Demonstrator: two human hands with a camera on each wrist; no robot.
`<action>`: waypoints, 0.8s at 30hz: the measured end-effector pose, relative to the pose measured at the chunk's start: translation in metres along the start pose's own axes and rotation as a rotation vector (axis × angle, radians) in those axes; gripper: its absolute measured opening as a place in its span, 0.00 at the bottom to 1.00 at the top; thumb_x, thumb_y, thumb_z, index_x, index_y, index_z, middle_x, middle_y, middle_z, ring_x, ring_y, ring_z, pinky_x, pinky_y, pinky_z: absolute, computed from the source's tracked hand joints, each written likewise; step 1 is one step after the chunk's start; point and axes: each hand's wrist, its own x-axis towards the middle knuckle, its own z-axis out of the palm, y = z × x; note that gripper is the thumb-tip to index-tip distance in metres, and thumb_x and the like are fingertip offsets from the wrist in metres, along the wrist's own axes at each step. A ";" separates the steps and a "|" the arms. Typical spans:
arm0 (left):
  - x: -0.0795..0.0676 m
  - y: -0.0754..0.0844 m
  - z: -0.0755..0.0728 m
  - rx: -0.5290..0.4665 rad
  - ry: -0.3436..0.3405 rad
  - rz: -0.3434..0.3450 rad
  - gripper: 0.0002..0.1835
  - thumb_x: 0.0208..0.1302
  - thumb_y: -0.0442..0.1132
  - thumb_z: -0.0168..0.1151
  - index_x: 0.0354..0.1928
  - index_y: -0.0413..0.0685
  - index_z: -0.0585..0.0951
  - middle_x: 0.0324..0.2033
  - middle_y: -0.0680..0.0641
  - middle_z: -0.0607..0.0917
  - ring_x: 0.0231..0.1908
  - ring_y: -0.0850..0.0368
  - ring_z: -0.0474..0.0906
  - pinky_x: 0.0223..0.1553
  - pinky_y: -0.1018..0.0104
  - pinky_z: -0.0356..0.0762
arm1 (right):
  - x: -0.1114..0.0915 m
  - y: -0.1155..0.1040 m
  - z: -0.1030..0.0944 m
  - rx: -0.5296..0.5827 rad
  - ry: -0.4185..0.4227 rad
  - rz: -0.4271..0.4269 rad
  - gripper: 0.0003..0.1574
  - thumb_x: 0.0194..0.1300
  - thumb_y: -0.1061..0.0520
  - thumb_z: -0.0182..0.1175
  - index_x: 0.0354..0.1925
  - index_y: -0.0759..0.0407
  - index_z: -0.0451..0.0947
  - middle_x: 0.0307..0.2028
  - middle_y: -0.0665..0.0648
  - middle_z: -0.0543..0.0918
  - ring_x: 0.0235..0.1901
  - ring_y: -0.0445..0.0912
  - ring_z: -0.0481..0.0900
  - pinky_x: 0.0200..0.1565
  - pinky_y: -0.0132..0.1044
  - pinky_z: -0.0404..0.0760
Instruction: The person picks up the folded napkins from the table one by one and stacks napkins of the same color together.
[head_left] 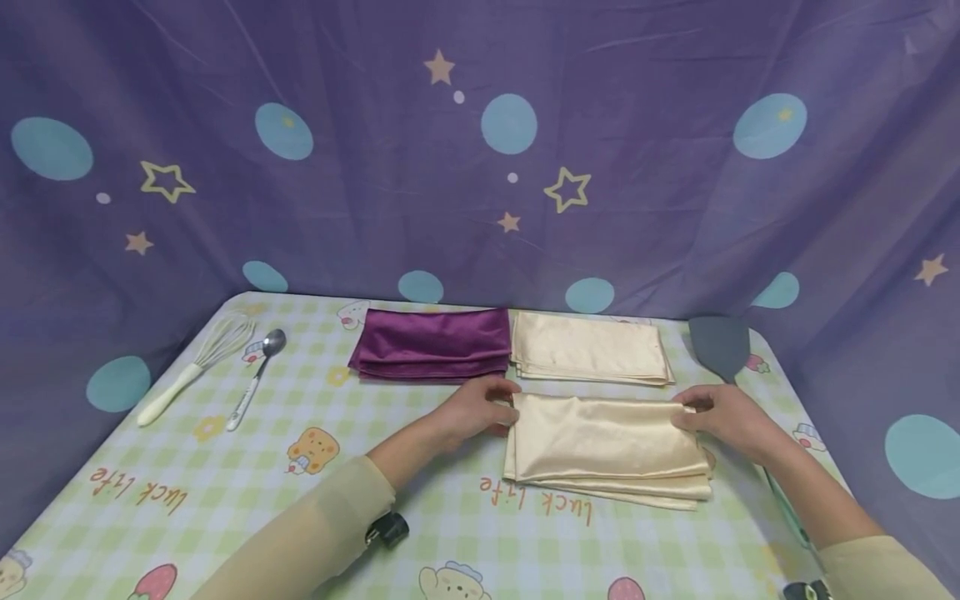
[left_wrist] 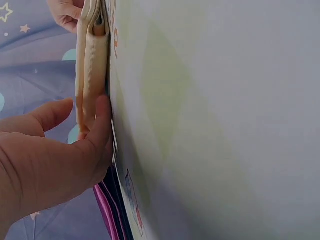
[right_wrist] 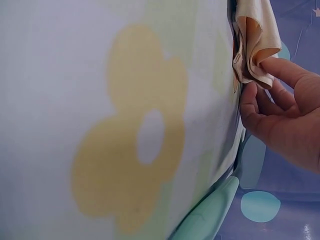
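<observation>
A folded cream satin cloth (head_left: 607, 437) lies on the table between both hands. At its far left corner is my left hand (head_left: 480, 408); the left wrist view shows the thumb (left_wrist: 60, 111) raised just off the folded layers and the fingers (left_wrist: 102, 122) extended along the cloth's end at table level. My right hand (head_left: 720, 417) pinches the far right corner, thumb on top. In the right wrist view its other fingers (right_wrist: 252, 107) curl below the loose folds (right_wrist: 257, 40). Behind lie a folded purple satin cloth (head_left: 435, 343) and a second folded cream cloth (head_left: 588, 346), side by side.
On the left of the checked tablecloth (head_left: 300, 525) lie a whisk (head_left: 198, 367) and a spoon (head_left: 257, 379). A spatula with a grey blade (head_left: 720, 346) and green handle (right_wrist: 210, 210) lies at the right, partly under my right arm. A purple patterned curtain (head_left: 375, 208) stands behind the table.
</observation>
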 end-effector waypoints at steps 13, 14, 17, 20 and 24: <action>-0.002 0.006 0.002 -0.042 0.014 -0.022 0.25 0.60 0.23 0.64 0.61 0.30 0.74 0.45 0.40 0.79 0.38 0.53 0.79 0.46 0.54 0.85 | 0.000 0.000 -0.001 0.059 -0.004 -0.011 0.26 0.67 0.52 0.68 0.56 0.68 0.80 0.58 0.70 0.79 0.61 0.68 0.72 0.54 0.55 0.77; -0.002 0.007 0.002 -0.043 0.014 -0.021 0.25 0.60 0.22 0.64 0.60 0.30 0.74 0.45 0.40 0.79 0.38 0.53 0.79 0.46 0.54 0.85 | 0.000 0.000 -0.002 0.064 -0.006 -0.011 0.26 0.68 0.52 0.68 0.57 0.69 0.80 0.57 0.70 0.79 0.61 0.68 0.71 0.55 0.55 0.76; -0.002 0.007 0.003 -0.041 0.013 -0.022 0.25 0.60 0.22 0.64 0.60 0.30 0.75 0.45 0.39 0.80 0.38 0.53 0.80 0.46 0.55 0.85 | 0.000 0.001 -0.002 0.076 -0.018 -0.009 0.27 0.68 0.52 0.68 0.57 0.69 0.80 0.55 0.68 0.81 0.59 0.66 0.73 0.54 0.51 0.77; -0.001 0.005 0.003 -0.020 0.007 -0.024 0.24 0.60 0.22 0.65 0.59 0.30 0.75 0.46 0.38 0.81 0.40 0.53 0.80 0.46 0.58 0.84 | -0.001 0.003 -0.001 0.133 -0.035 0.011 0.29 0.67 0.52 0.69 0.58 0.71 0.79 0.52 0.65 0.83 0.52 0.57 0.80 0.48 0.42 0.81; -0.001 0.003 0.004 0.002 -0.009 -0.027 0.24 0.58 0.23 0.67 0.58 0.30 0.76 0.46 0.39 0.81 0.40 0.53 0.79 0.46 0.63 0.83 | 0.000 0.007 0.002 0.269 -0.050 0.027 0.30 0.66 0.56 0.69 0.57 0.75 0.77 0.46 0.62 0.85 0.42 0.46 0.84 0.43 0.36 0.84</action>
